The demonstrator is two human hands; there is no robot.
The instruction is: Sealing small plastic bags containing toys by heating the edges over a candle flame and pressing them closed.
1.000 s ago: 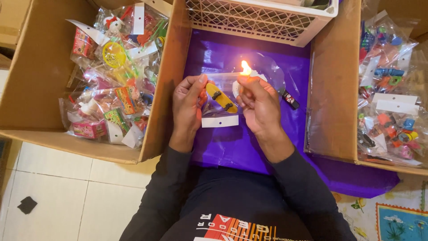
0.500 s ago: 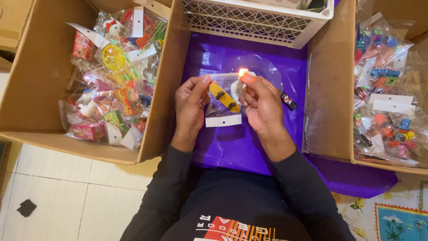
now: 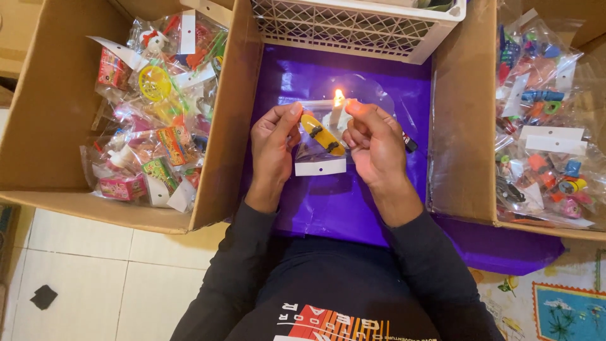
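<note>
Purple sheeting (image 3: 353, 208) covers the surface between two cardboard boxes. I judge the sealing step is in hand: my left hand (image 3: 273, 142) and right hand (image 3: 374, 144) have their fingers pinched on a clear toy packet (image 3: 320, 140), its top edge at the candle flame (image 3: 339, 96). Next calls for steady edge control. Packed toy bags (image 3: 154, 120) crowd the left box, a white crate (image 3: 353, 25) stands just behind.

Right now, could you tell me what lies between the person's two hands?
In the head view, a clear packet holding a yellow toy is pinched between the left hand and right hand, beside a lit candle.
</note>
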